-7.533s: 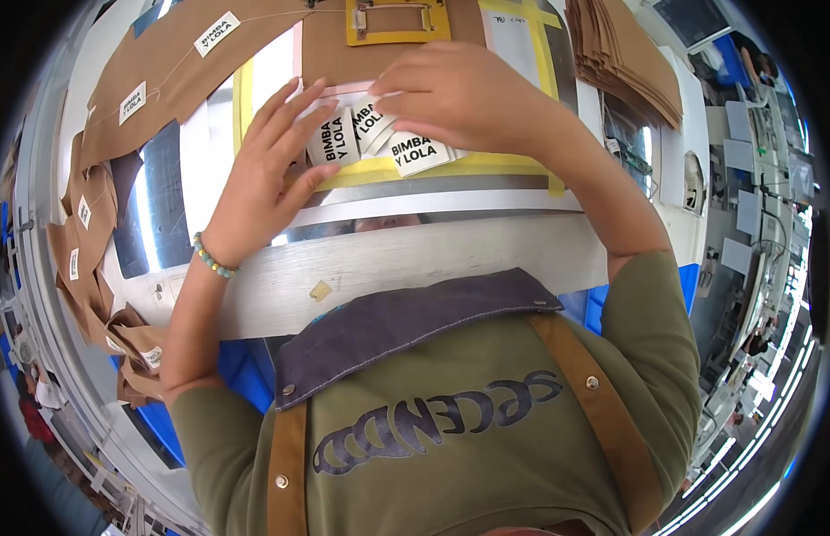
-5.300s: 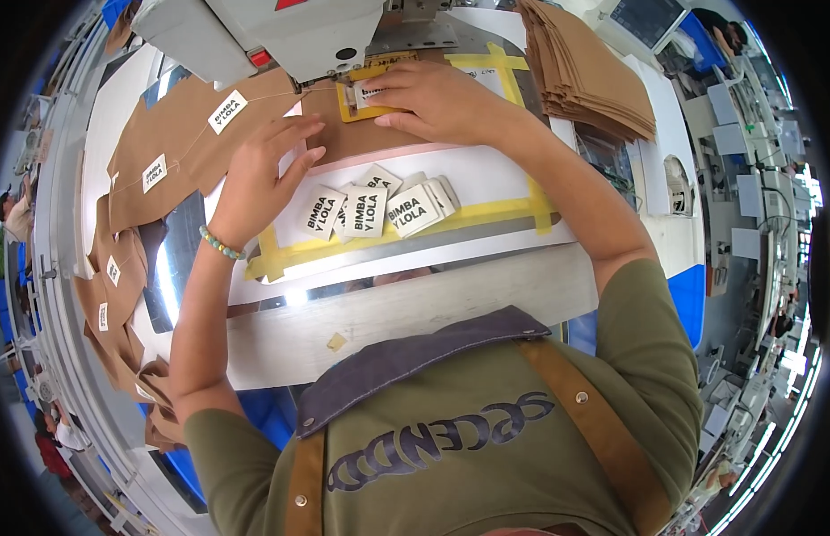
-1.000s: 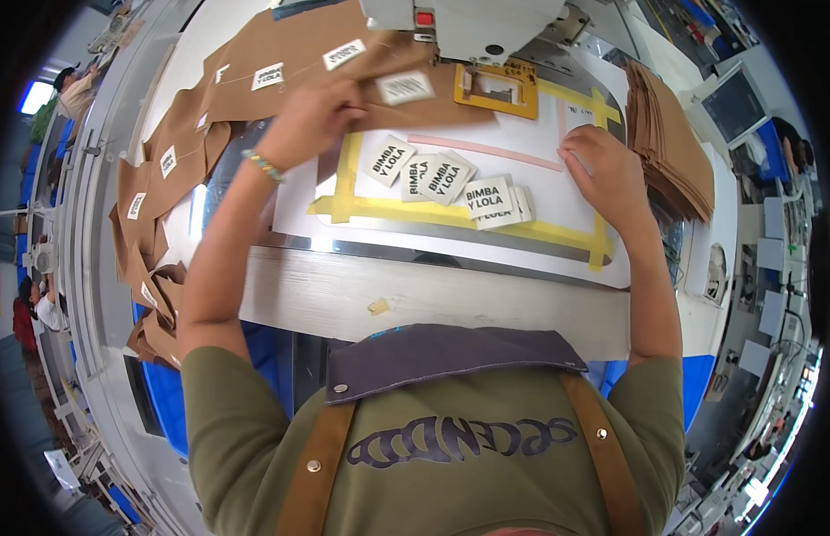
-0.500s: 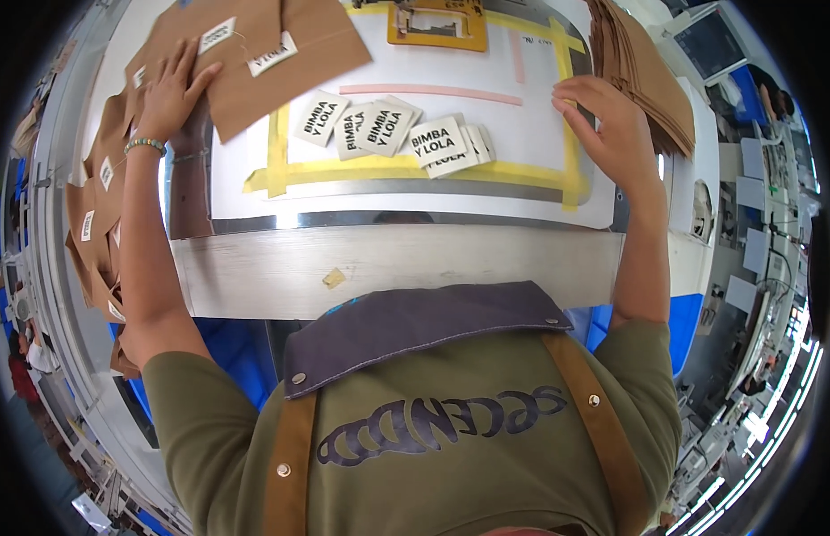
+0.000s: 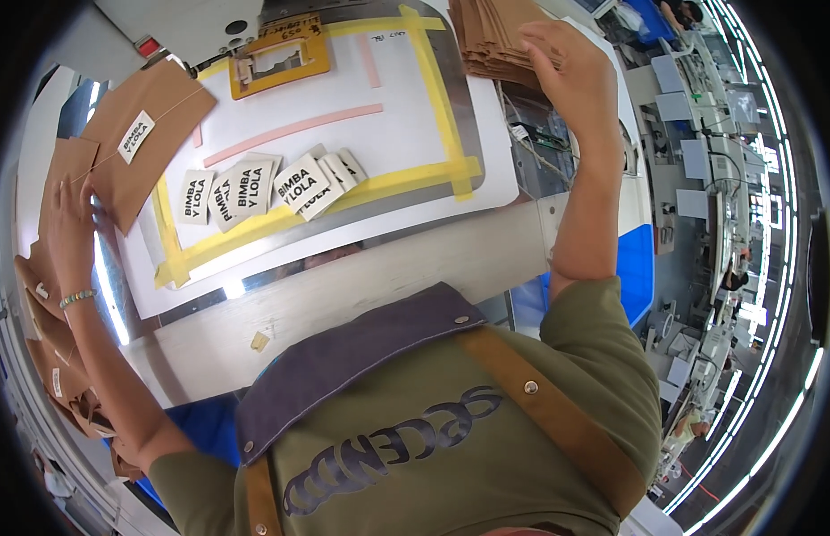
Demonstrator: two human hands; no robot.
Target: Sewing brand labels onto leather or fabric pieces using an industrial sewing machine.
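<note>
My left hand [image 5: 73, 223], with a beaded bracelet on its wrist, rests at the far left on flat brown panels. Its fingers lie stretched out and slightly apart over the panel edge. One brown panel [image 5: 169, 103] beside it bears a white label with black lettering and a thin thread across it. My right hand [image 5: 576, 80] is at the stack of brown panels [image 5: 495, 31] at the upper right. Its thumb and fingers are apart and slightly curved, with nothing seen between them. Several loose white labels [image 5: 252, 189] lie overlapping on the white board between my hands.
Yellow tape [image 5: 312, 207] frames the white board [image 5: 299, 112], with pink strips inside. A yellow metal clamp frame [image 5: 245, 85] sits under the machine head [image 5: 196, 27] at the back. More labelled brown panels [image 5: 53, 357] hang at the left edge. Blue bins [image 5: 636, 268] stand below the table.
My view has turned to the right. My right hand has moved from the board's right edge out to the brown stack. My left hand has slid left over the brown panels.
</note>
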